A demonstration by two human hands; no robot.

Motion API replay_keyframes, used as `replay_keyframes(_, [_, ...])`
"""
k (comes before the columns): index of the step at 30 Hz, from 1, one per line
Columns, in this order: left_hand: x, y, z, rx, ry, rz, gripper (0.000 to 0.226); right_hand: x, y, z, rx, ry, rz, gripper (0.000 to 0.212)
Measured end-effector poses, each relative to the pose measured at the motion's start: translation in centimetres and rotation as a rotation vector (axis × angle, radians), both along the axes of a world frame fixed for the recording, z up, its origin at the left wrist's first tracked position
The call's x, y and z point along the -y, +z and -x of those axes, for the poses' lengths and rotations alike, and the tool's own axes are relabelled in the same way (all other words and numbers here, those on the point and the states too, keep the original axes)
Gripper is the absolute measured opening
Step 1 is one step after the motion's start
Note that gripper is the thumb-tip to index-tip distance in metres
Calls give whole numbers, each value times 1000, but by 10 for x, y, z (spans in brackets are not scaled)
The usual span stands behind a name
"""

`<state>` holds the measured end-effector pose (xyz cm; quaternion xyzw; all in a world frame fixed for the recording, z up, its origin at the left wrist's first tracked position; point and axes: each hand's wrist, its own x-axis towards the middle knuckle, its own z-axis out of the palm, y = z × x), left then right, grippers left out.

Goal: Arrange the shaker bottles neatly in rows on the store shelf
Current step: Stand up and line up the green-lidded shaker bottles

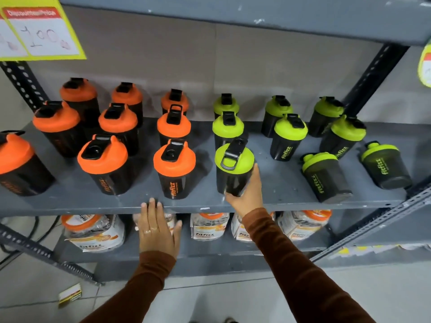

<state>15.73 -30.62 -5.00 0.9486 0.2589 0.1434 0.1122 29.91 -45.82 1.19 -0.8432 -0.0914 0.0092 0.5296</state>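
Right hand grips green-lidded shaker; left hand flat at shelf edge.

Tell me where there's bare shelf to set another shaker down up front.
Bare shelf lies between the green shaker in the right hand and the small green shaker at front right. A narrower strip separates the far-left and front orange shakers. The back rows are crowded.
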Motion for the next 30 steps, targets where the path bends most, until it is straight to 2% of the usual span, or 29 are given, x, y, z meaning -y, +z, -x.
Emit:
replay_keyframes(3, [42,-23,3,80,-292,-24,63,31,8,-8,64,27,124,93])
replay_keyframes(5, [68,-27,-9,109,-491,-55,58,55,26,-17,225,-11,238,75])
replay_keyframes(7, [92,-16,-35,155,-622,-94,51,77,35,-36,437,-155,385,60])
replay_keyframes(9, [116,7,-66,154,-693,-151,51,101,42,-60,504,-295,575,59])
replay_keyframes(10, [128,19,-82,135,-713,-179,52,111,50,-69,449,-358,656,62])
replay_keyframes(13, [166,42,-125,40,-678,-197,55,140,58,-87,76,-419,802,85])
replay_keyframes(15, [187,47,-147,-29,-603,-152,59,157,59,-99,-98,-373,757,101])
replay_keyframes(17, [200,45,-161,-113,-532,-123,62,169,57,-109,-163,-281,653,108])
replay_keyframes(20, [207,37,-167,-171,-472,-100,64,183,50,-120,-91,-176,525,104])
replay_keyframes(25, [212,35,-166,-150,-388,-118,80,193,42,-122,-6,-36,26,101])
replay_keyframes(27, [216,34,-162,-152,-348,-108,80,191,36,-122,6,48,-67,106])
replay_keyframes(30, [223,31,-157,-140,-295,-85,78,191,25,-123,-37,134,-103,108])
